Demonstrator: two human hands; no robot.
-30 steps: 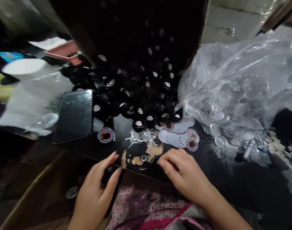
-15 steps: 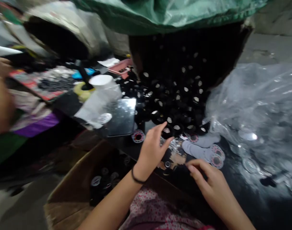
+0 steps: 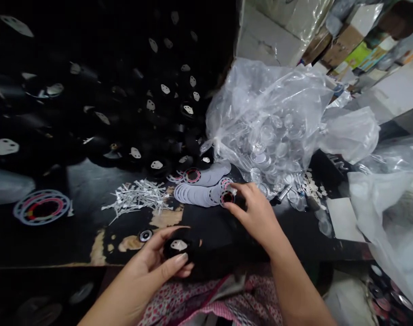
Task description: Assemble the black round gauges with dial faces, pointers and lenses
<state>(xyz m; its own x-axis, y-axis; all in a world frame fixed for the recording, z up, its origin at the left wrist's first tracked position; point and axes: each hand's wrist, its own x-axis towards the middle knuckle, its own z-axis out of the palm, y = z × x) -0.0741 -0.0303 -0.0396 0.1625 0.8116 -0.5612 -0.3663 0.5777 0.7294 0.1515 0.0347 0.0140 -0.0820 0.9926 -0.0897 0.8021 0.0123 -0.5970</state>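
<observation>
My left hand (image 3: 159,260) is wrapped round a black round case (image 3: 175,233), which has a small pale plate (image 3: 179,245) with holes at its centre. Fingers and thumb hold it by the rim near the front of the table. My right hand (image 3: 252,210) reaches to the right end of a fanned row of grey printed dial discs (image 3: 196,194). Thumb and forefinger pinch the end dial disc (image 3: 227,198), ringed in red and black. Left of the row lies a heap of small white pointer-like pieces (image 3: 140,199).
Many black cases (image 3: 135,104) fill the back left. A clear plastic bag (image 3: 267,108) spilling transparent round covers stands at the back right. On the table are a small round metal-looking part (image 3: 145,235), loose dial discs (image 3: 41,207) and a white card (image 3: 347,219).
My view has turned right and closer to the table. My left hand has come back from the black pile with a black case. My right hand has moved onto the dial discs.
</observation>
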